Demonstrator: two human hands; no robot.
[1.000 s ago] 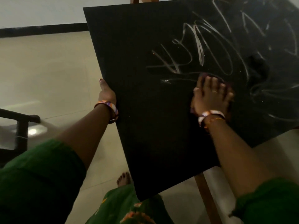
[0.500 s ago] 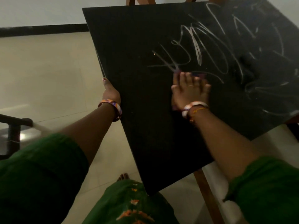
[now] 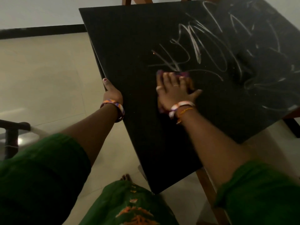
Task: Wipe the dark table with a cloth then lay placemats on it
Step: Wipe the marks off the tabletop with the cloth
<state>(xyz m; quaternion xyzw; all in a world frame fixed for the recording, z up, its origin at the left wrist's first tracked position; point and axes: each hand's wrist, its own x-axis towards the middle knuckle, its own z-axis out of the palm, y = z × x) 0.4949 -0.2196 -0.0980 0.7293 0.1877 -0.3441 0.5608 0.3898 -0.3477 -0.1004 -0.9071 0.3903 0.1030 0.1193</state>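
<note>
The dark table [image 3: 133, 46] fills the upper right, its black top streaked with shiny wet wipe marks. My right hand [image 3: 174, 90] lies flat on the top with fingers spread, pressing a purple cloth [image 3: 183, 73] whose edge shows beyond the fingertips. My left hand [image 3: 112, 92] holds the table's left edge, thumb up along the rim and fingers hidden under the top. No placemats are in view.
Wooden table legs [image 3: 209, 192] show below the near corner and at the far side. A dark chair frame [image 3: 11, 135] stands at the left on the pale tiled floor [image 3: 45, 75]. My bare foot [image 3: 125, 177] is beside the table's near corner.
My right hand has slid the cloth leftward across the table top, from the middle towards the left side. My left hand has kept its hold on the left edge.
</note>
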